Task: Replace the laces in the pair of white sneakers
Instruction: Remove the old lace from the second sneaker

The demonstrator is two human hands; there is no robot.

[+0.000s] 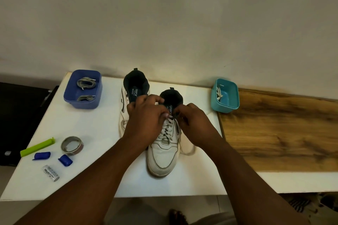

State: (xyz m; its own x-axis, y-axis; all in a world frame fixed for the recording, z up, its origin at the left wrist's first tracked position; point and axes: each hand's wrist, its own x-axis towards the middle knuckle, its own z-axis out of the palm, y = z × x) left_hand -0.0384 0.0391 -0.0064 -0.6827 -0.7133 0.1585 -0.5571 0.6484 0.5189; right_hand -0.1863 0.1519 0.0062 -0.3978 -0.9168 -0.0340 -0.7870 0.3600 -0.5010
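Observation:
Two white sneakers stand on the white table [87,126], toes toward me. The near sneaker [162,155] is laced with a white lace [167,129], and a loop of it trails off to the right on the table. My left hand [146,117] and my right hand [193,122] meet at the top eyelets, each pinching the lace near the tongue. The far sneaker [134,90] stands behind and to the left, partly hidden by my left hand. A blue tub [83,90] at the back left holds two grey laces. A teal tub [225,95] at the right holds a white lace.
At the front left lie a green clip [37,147], a roll of tape [72,145], two small blue pieces [53,158] and a battery [51,173]. A wooden board [279,131] covers the surface at the right. A wall rises right behind the table.

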